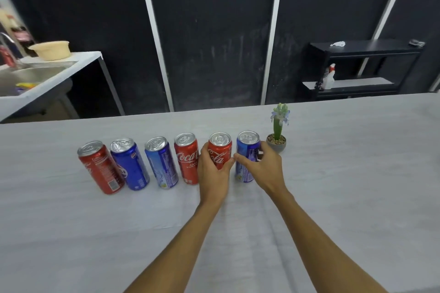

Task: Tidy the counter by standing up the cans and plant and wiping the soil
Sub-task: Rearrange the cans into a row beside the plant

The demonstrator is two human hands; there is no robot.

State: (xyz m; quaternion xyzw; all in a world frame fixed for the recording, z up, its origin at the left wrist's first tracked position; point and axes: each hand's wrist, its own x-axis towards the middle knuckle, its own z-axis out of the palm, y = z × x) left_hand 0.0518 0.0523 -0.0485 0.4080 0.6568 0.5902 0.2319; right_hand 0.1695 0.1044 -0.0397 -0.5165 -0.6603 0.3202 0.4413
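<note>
Several drink cans stand upright in a row on the grey-white counter [333,197]. My left hand [212,173] is wrapped around a red cola can [220,150]. My right hand [262,166] grips the blue can [246,152] just to its right. Left of these stand a red cola can [187,157], a light blue can [162,162], a dark blue can [129,164] and a red can [100,166]. A small potted plant [277,135] with pale flowers stands upright at the row's right end. No soil shows on the cloth.
A sink unit [35,74] with a cream bowl [51,49] stands at the back left. At the back right is a black shelf [362,69] holding a spray bottle [328,77]. Dark wall panels lie behind the counter's far edge.
</note>
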